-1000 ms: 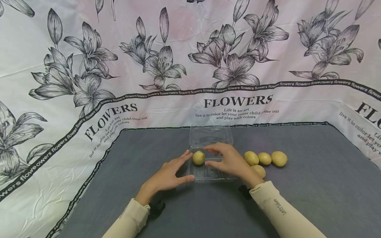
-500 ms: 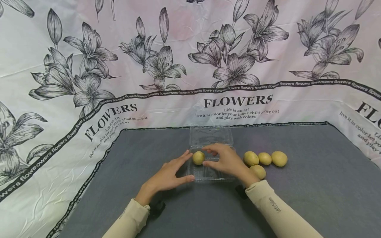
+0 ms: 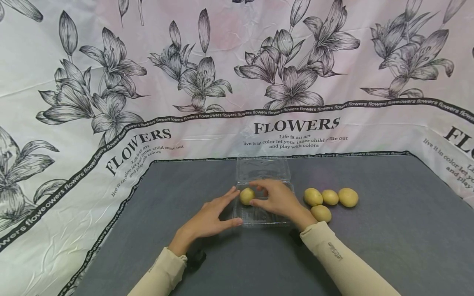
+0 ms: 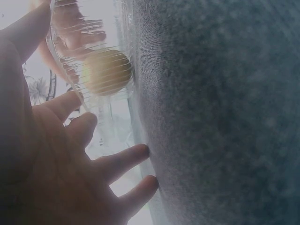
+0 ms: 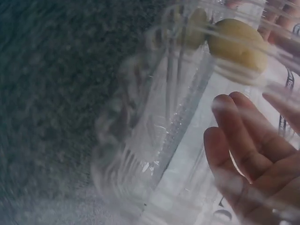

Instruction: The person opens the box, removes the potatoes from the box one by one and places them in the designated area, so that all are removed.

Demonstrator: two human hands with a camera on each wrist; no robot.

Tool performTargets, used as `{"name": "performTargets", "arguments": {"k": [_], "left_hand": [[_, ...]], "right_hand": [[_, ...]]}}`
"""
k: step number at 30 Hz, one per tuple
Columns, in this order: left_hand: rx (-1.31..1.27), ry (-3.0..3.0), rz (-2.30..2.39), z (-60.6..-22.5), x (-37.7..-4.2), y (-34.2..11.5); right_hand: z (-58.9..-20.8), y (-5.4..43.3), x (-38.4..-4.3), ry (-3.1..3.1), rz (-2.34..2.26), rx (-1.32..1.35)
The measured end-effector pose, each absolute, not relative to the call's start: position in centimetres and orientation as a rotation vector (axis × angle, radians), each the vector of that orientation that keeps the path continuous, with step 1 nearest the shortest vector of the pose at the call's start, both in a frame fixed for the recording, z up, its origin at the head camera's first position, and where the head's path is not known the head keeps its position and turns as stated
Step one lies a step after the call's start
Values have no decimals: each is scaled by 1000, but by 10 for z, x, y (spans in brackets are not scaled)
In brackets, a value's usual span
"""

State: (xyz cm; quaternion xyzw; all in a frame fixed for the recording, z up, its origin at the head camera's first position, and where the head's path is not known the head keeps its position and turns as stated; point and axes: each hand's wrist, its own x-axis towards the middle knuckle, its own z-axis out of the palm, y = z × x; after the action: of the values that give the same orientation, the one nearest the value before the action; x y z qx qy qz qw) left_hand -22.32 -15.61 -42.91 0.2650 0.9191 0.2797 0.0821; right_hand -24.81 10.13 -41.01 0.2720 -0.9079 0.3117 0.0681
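Observation:
A clear plastic clamshell box (image 3: 259, 220) stands with its lid (image 3: 263, 169) tipped back. One yellow potato (image 3: 247, 197) sits at the left inside it, also visible through the ribbed wall in the left wrist view. My left hand (image 3: 207, 218) is at the box's left side with fingers spread, fingertips and thumb by the wall. Over the box, my right hand (image 3: 279, 200) has loosely bent fingers, its thumb tip close to the potato. In the right wrist view several fingers (image 5: 229, 122) stand apart from the potato (image 5: 238, 49); whether the thumb touches it I cannot tell.
Several more potatoes lie on the grey tabletop right of the box, with one potato (image 3: 321, 213) nearer, beside my right wrist. A white flower-printed cloth (image 3: 207, 135) hangs behind and along both sides of the table (image 3: 177, 176).
My right hand has shifted slightly left, and its thumb and index finger are now closer to the potato in the box. The left hand and the box have stayed in place.

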Motion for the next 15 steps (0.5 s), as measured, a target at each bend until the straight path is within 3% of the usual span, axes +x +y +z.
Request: {"name": "performTargets", "arguments": {"k": [15], "left_hand": [[783, 2749, 831, -430, -224, -156]], "right_hand": [[-415, 94, -252, -2820, 978, 791]]}}
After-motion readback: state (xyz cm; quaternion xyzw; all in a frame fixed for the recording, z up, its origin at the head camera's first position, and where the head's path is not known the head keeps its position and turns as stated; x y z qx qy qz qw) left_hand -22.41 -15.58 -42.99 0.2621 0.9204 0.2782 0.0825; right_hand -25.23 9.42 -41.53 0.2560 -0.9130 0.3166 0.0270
